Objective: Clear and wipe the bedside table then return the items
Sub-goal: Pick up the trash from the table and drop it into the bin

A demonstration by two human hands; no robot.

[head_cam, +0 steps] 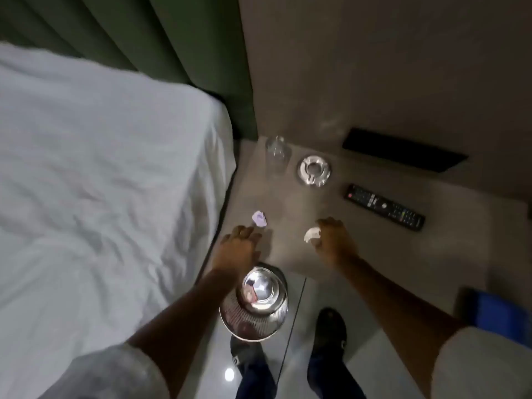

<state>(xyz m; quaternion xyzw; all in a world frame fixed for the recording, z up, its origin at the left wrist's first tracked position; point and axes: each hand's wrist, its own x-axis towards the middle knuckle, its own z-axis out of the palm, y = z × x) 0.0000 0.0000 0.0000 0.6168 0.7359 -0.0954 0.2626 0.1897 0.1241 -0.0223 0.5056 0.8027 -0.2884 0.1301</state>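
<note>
On the grey bedside table (288, 203) stand a clear drinking glass (277, 154) at the back left, a metal ashtray (313, 170) beside it and a black remote control (384, 206) to the right. A small crumpled purple wrapper (259, 218) lies near the front left. My left hand (240, 246) hovers just in front of that wrapper, fingers apart, holding nothing. At the front middle, my right hand (334, 240) is closed on a crumpled white tissue (311, 235).
A shiny metal waste bin (254, 306) stands on the tiled floor below the table's front edge, under my left forearm. A bed with white sheets (100, 182) borders the table on the left. A black panel (403, 153) sits on the wall behind. Something blue (498, 312) lies at the right.
</note>
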